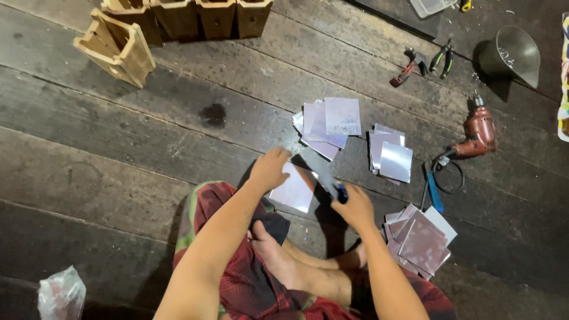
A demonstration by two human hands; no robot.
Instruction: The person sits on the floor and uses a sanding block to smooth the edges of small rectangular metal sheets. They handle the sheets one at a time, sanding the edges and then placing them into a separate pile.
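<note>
My left hand (269, 169) presses flat on a shiny metal square (294, 189), my right hand (354, 206) grips snips (323, 175), cut stacks (332, 121) lie done, more squares (421, 240) wait.

Dark plank floor (118, 154) (worn, stained)

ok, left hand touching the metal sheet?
Touching. The head view shows the left hand lying flat on the top edge of the metal sheet, fingers overlapping it with no gap. The right hand holds a blue-handled tool across it.
</note>
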